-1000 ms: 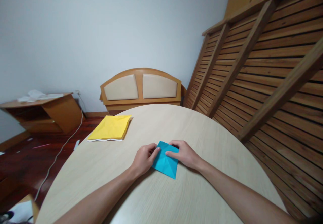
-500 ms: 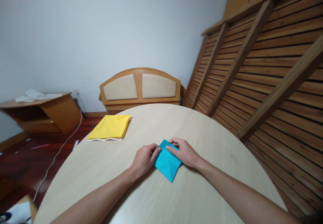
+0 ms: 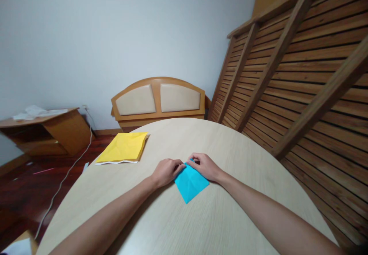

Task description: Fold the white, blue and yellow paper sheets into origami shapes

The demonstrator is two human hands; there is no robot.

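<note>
A blue square of folded paper (image 3: pixel 191 183) lies on the round table with one corner toward me, faint creases crossing its face. My left hand (image 3: pixel 169 171) is closed on its upper left edge, thumb on top and fingers curled. At the far corner my right hand (image 3: pixel 204 166) pinches the paper between thumb and bent fingers. Both thumbs are close together near that corner. The fingertips beneath the paper are hidden.
Yellow paper sheets (image 3: pixel 123 147) with a white layer below lie at the table's left. The pale wooden table (image 3: pixel 235 205) has a curved edge. Beyond stand a headboard (image 3: pixel 158 113), a slatted wooden frame (image 3: pixel 287 79) and a low cabinet (image 3: pixel 66 128). A cable (image 3: pixel 61 186) runs along the floor.
The blue paper has turned a little, its near corner swinging left. My right hand has shifted up to the far corner, and my left hand has slid slightly up and right along the edge.
</note>
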